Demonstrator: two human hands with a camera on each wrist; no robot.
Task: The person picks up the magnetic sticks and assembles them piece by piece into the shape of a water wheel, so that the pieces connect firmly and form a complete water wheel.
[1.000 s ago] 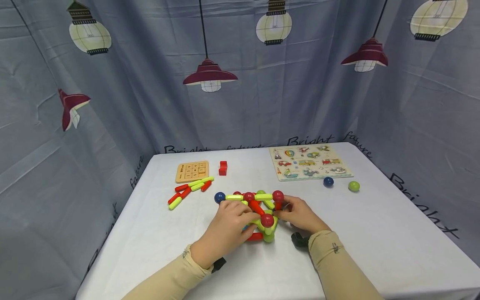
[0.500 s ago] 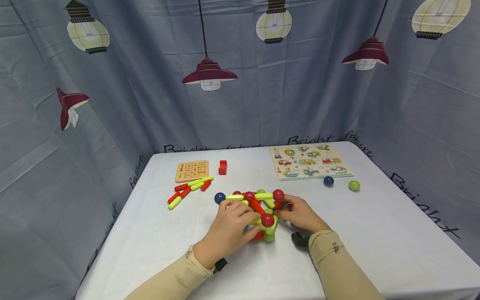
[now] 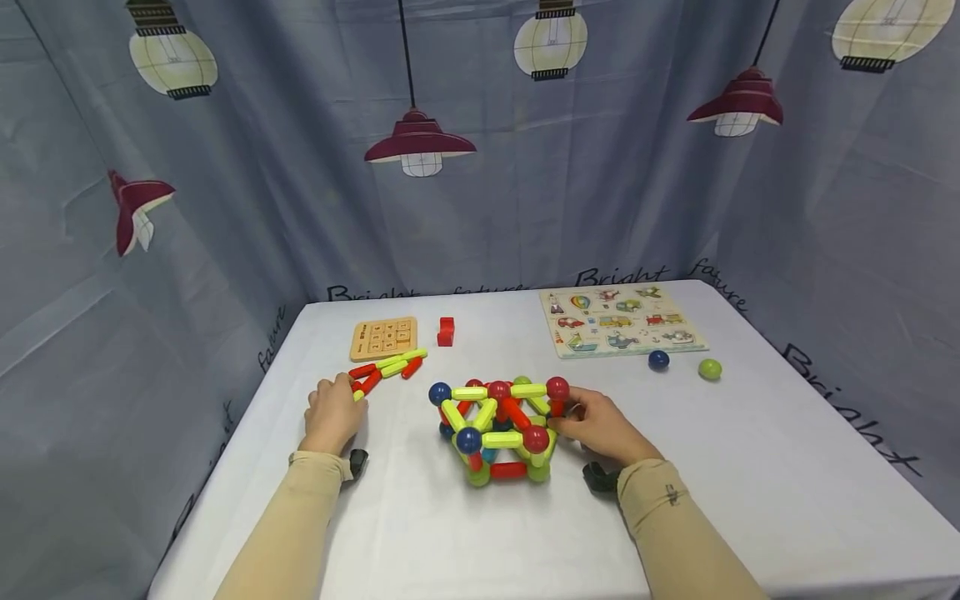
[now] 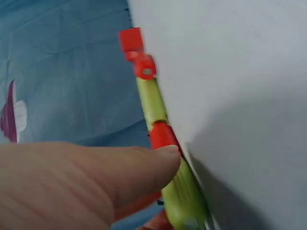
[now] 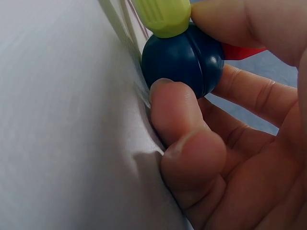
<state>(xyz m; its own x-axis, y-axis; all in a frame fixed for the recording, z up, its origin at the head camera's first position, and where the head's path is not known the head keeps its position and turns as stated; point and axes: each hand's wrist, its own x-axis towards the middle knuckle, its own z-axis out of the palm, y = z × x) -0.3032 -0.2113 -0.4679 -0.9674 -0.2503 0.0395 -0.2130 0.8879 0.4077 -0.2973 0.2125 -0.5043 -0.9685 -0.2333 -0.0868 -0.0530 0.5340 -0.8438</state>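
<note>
A frame of magnetic rods and balls [image 3: 501,439] in red, yellow-green and blue stands on the white table. My right hand [image 3: 603,427] is at its right side, with thumb and fingers around a dark blue ball [image 5: 180,60] at a low corner. A yellow-green rod [image 5: 163,17] joins that ball in the right wrist view. My left hand [image 3: 332,412] is over the near end of a pile of loose magnetic rods [image 3: 393,365]. In the left wrist view its thumb touches a yellow-green rod [image 4: 184,196] beside a red one; its other fingers are mostly hidden, so a grip cannot be confirmed.
Behind the rods lie a wooden number puzzle [image 3: 384,338] and a red block [image 3: 446,332]. A picture board [image 3: 622,321] lies at the back right. In front of it sit a loose blue ball [image 3: 658,360] and a green ball [image 3: 709,369]. Curtains [image 3: 480,217] surround the table.
My left hand has left the near side of the frame and moved left to the loose rods, uncovering a blue corner ball. My right hand has stayed on the frame.
</note>
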